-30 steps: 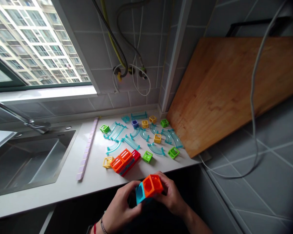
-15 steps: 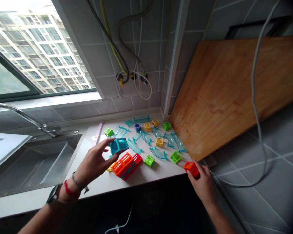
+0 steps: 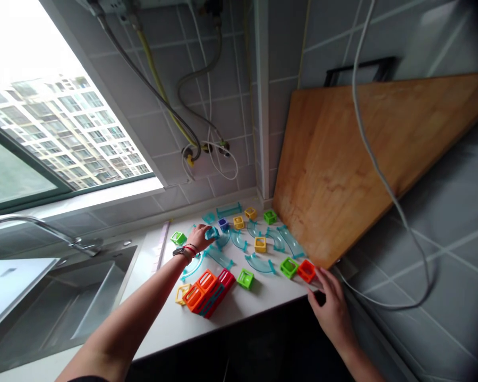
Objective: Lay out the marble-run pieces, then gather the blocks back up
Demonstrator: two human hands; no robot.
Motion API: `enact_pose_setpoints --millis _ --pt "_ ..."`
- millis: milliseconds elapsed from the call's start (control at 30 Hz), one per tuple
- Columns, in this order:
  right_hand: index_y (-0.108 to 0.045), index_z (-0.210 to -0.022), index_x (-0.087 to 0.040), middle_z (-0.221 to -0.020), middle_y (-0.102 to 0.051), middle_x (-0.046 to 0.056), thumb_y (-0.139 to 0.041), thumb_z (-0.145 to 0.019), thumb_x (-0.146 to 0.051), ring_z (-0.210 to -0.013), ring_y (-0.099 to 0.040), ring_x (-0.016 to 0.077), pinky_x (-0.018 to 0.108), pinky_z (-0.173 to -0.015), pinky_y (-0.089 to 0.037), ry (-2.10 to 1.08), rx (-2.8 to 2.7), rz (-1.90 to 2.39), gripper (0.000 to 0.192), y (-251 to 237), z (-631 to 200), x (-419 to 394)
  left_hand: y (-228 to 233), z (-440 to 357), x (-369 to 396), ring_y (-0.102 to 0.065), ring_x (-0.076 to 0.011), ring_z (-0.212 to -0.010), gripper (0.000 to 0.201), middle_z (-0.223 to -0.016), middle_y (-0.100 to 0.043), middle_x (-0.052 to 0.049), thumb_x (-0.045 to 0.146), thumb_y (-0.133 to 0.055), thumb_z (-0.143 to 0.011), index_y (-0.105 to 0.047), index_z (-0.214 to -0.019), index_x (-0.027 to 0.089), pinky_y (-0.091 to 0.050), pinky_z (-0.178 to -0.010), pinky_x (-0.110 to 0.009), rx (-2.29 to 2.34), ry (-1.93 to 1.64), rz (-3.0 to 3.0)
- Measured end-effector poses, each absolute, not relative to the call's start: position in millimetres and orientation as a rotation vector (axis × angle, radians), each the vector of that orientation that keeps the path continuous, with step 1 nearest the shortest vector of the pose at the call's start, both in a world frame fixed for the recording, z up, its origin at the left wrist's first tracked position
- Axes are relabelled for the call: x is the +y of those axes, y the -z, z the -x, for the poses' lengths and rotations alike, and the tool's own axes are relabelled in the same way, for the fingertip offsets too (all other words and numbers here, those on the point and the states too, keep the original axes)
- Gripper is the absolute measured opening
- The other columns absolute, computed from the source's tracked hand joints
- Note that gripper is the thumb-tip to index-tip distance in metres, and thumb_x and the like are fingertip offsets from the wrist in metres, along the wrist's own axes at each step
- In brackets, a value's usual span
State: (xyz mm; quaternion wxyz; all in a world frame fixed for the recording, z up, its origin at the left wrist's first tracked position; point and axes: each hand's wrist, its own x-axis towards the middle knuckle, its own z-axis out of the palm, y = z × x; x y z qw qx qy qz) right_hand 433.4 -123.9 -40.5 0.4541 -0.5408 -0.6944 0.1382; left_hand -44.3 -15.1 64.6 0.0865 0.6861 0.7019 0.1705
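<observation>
Presently, a white counter point(image 3: 171, 323) carries everything, its front edge slanting up to the right. A large wooden board point(image 3: 358, 164) leans against the wall at right, its lower corner closing off that end of the counter. At left, a sink point(image 3: 126, 270); the left forearm crosses its edge and hides part of the worktop. Left hand point(image 3: 201, 237): reached far in, fingers curled round the blue cube point(image 3: 212, 233), apparently pinching it; thumb partly hidden. Right hand point(image 3: 330, 302): half spread at the front edge, thumb and fingers apart, grasping nothing; index tip at the right side of the orange cube point(image 3: 306, 271), contact cannot be told. Pale purple strip point(image 3: 163, 246) lies along the sink side, pointing away from the viewer. The red-and-orange block stack point(image 3: 207, 292) sits near the front, long axis running from near left to far right. Clear blue track pieces lie scattered mid-counter, crowding round the blue cube; one straight track point(image 3: 229, 210) lies parallel to the back wall. Orange cube: on the counter near the right front, no evident long axis, edges aslant to the counter edge; a green cube point(image 3: 289, 267) sits at its left, just beside or touching. Blue cube: facing unclear behind the fingers; a purple cube point(image 3: 223, 224) stands just beyond, to its right.
</observation>
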Motion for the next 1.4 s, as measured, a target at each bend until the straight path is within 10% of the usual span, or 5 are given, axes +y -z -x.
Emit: enact_pose_setpoints --millis 267,600,933,1400 --pt "-0.070 -0.132 -0.028 -0.130 -0.066 0.013 -0.062 -0.098 -0.031 -0.124 -0.063 0.0322 0.057 -0.112 -0.050 -0.512 -1.735 1.289 0.035 5 -428 -163 -68 40 -30 -0.060 -0.0343 -0.128 0.057 -0.138 -0.063 -0.017 0.049 -0.075 -0.091 -0.062 -0.134 0.013 -0.045 -0.112 -0.059 2.022 -0.789 -1.822" --pt "-0.081 -0.102 -0.029 -0.098 -0.076 0.007 -0.064 -0.095 -0.032 -0.096 -0.069 0.0285 0.047 -0.093 -0.056 -1.055 -1.793 1.036 0.019 -29 -363 -161 -81 -7 -245 -0.064 -0.0332 -0.131 0.053 -0.140 -0.065 -0.018 0.047 -0.069 -0.095 -0.055 -0.138 0.019 -0.053 -0.108 -0.054 1.796 -1.393 -1.285" --pt "-0.051 -0.152 -0.024 -0.163 -0.044 0.010 -0.060 -0.099 -0.050 -0.149 -0.043 0.0305 0.048 -0.122 -0.039 -1.260 -1.724 0.766 0.060 -25 -215 -159 -15 -53 -246 -0.067 -0.0321 -0.125 0.082 -0.141 -0.063 -0.016 0.039 -0.088 -0.077 -0.044 -0.145 0.024 -0.054 -0.109 -0.049 1.620 -1.583 -1.135" --pt "-0.054 -0.150 -0.022 -0.152 -0.058 0.013 -0.044 -0.103 -0.059 -0.144 -0.048 0.0328 0.053 -0.124 -0.032 -1.145 -1.851 0.766 0.061 -1 -180 -168 21 -49 -222 -0.071 -0.0239 -0.100 0.045 -0.116 -0.071 -0.010 0.050 -0.064 -0.099 -0.059 -0.127 0.016 -0.060 -0.089 -0.043 1.609 -1.950 -0.892"
